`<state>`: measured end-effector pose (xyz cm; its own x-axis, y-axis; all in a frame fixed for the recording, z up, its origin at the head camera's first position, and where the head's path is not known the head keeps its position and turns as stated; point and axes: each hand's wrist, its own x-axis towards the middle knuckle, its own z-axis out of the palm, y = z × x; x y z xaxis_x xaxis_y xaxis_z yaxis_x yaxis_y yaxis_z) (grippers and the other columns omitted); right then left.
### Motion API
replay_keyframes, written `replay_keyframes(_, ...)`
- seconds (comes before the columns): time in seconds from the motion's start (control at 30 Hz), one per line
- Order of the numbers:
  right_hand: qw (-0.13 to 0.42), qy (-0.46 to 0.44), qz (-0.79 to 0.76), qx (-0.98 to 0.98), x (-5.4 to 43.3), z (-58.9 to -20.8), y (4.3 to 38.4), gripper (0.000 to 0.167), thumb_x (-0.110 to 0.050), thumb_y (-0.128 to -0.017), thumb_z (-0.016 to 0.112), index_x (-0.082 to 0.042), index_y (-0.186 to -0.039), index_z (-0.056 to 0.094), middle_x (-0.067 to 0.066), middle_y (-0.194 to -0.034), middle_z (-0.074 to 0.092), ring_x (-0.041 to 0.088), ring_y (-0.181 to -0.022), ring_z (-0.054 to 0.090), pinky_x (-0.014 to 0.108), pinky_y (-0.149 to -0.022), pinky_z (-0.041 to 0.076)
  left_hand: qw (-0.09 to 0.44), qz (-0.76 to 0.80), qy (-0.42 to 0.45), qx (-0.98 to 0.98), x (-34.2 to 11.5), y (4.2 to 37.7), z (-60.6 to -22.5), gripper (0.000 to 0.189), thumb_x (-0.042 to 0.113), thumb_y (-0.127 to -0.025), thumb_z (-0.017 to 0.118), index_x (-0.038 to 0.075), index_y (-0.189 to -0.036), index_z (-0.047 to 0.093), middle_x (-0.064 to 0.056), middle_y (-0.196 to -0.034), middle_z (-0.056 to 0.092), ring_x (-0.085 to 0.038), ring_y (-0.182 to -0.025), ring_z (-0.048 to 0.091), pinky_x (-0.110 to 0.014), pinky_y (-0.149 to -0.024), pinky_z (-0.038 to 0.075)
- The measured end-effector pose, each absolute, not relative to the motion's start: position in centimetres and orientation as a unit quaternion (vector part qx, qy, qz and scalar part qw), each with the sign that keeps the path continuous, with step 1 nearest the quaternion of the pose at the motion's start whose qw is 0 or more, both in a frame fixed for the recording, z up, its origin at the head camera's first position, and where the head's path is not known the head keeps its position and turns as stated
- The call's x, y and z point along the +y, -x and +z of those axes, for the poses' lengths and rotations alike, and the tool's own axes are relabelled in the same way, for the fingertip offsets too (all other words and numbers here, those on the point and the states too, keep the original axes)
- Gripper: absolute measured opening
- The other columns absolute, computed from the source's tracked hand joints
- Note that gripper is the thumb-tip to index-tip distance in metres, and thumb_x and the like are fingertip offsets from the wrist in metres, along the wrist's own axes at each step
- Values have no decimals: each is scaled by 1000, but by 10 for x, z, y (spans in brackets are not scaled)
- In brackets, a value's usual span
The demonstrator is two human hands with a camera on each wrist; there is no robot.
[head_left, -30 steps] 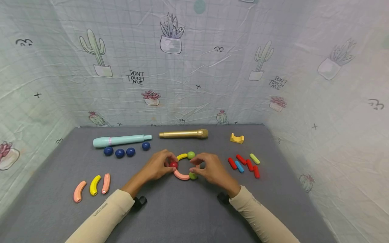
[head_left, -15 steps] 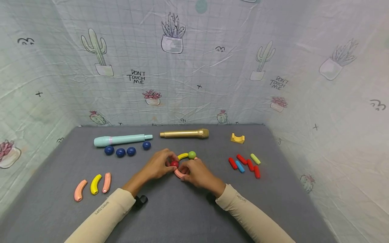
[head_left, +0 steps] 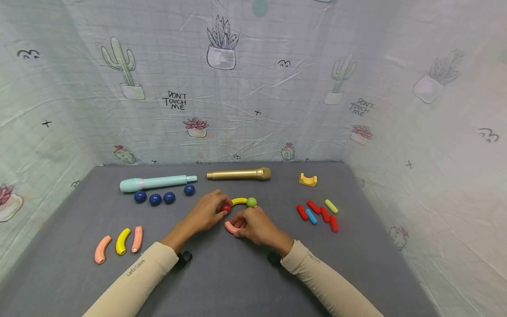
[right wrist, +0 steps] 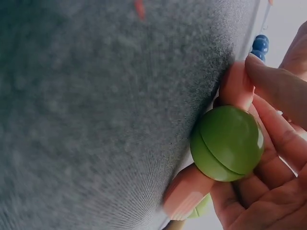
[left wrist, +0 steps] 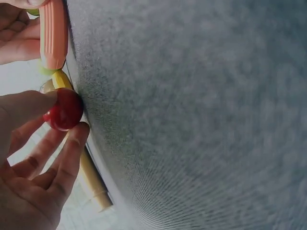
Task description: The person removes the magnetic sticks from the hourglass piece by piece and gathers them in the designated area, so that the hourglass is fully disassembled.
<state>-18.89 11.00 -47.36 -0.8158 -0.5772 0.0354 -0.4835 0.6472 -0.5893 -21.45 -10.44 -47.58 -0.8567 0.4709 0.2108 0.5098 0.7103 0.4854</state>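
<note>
My left hand [head_left: 207, 212] pinches a glossy red ball [left wrist: 66, 109] between thumb and fingers. From the ball a yellow curved piece [head_left: 239, 201] runs to a light green ball [head_left: 251, 202]. My right hand [head_left: 257, 225] grips a pink curved piece [head_left: 231, 227], thumb on its side. In the right wrist view that piece meets a second green ball [right wrist: 228, 143], with another pink curved piece [right wrist: 187, 191] on the ball's far side. In the head view this second ball is hidden behind the right hand. A gap separates the red ball from the held pink piece's free end.
Behind lie a mint microphone-shaped piece [head_left: 158, 182], a gold one [head_left: 237, 174] and several navy balls [head_left: 155, 199]. Pink and yellow curved pieces [head_left: 123, 241] lie left. Right are short red, blue and lime rods [head_left: 325, 214] and a yellow cradle-shaped block [head_left: 308, 179].
My right hand has moved left and taken hold of the pink curved piece. The red ball, in my left hand, has come apart from that piece and shifted slightly away toward the back.
</note>
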Motion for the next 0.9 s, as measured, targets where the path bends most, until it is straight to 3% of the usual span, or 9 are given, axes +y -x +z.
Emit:
replay_keyframes(0.17, 85, 295, -325, 895, 120, -473, 191, 31, -20, -87, 90, -12, -116, 81, -1, -105, 82, 11, -96, 77, 27, -85, 60, 69, -255, 266, -927, -105, 213, -478, 32, 8, -89, 85, 7, -120, 76, -8, -110, 68, -26, -98, 66, -47, -86, 54)
replay_keyframes(0.3, 95, 308, -344, 882, 141, -467, 195, 35, -22, -88, 89, -13, -121, 80, 0, -113, 81, 18, -96, 75, 31, -84, 59, 110, -226, 273, -928, -104, 203, -475, 34, 15, -86, 90, 10, -117, 78, -7, -113, 67, -26, -102, 61, -45, -86, 53)
replay_keyframes(0.5, 92, 363, -308, 875, 167, -459, 203, 38, -17, -83, 93, -11, -119, 80, 1, -98, 78, 22, -95, 68, 42, -92, 54, 93, -181, 327, -923, -92, 181, -469, 28, 26, -86, 91, 16, -110, 80, -3, -107, 67, -21, -96, 60, -42, -82, 53)
replay_keyframes(0.7, 106, 373, -289, 875, 172, -463, 207, 35, -12, -81, 93, -15, -113, 81, -5, -100, 78, 15, -92, 72, 34, -88, 59, 71, -164, 372, -911, -79, 174, -479, 27, 25, -84, 92, 16, -106, 79, 0, -102, 70, -22, -100, 63, -44, -88, 54)
replay_keyframes(0.9, 106, 359, -280, 884, 169, -466, 206, 31, -11, -82, 93, -17, -111, 82, -7, -101, 78, 13, -94, 72, 30, -90, 57, 94, -161, 386, -903, -75, 175, -486, 20, 23, -85, 91, 16, -99, 79, 1, -93, 69, -20, -91, 64, -42, -83, 54)
